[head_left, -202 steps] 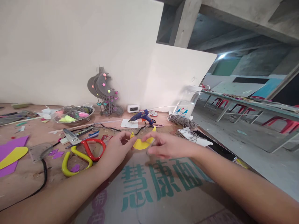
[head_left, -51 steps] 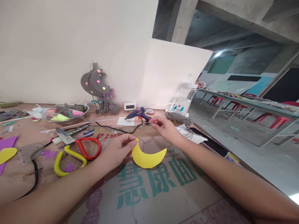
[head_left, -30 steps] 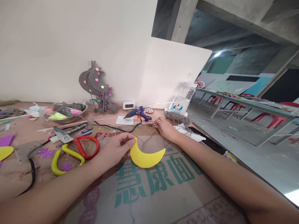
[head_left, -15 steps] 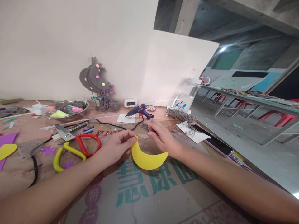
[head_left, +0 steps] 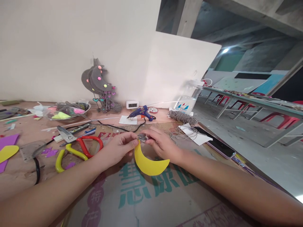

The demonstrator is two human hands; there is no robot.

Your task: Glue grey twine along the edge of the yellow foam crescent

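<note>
A yellow crescent-moon cutout [head_left: 150, 165] hangs by its upper left tip from my left hand [head_left: 121, 146], whose thumb and fingers pinch it. Close beside that tip is my right hand [head_left: 161, 142], closed round a small grey metal tool [head_left: 142, 137]. Most of the tool is hidden by the fingers, so its exact kind is unclear. Its end meets or nearly meets the tip of the moon. Under both hands lies a printed cardboard sheet [head_left: 134, 195] with green and purple lettering.
Scissors with red and yellow handles [head_left: 91, 146] lie left. Behind the hands stands a blue glue gun [head_left: 143, 113] on white paper, near a small clock [head_left: 132, 104]. Grey cord [head_left: 183, 116] and a phone [head_left: 216, 143] are right; a metal bowl [head_left: 68, 117] sits back left.
My right hand has come a little lower and left, bringing the grey tool to the tip of the yellow moon. The moon has dropped slightly; my left hand keeps its pinch.
</note>
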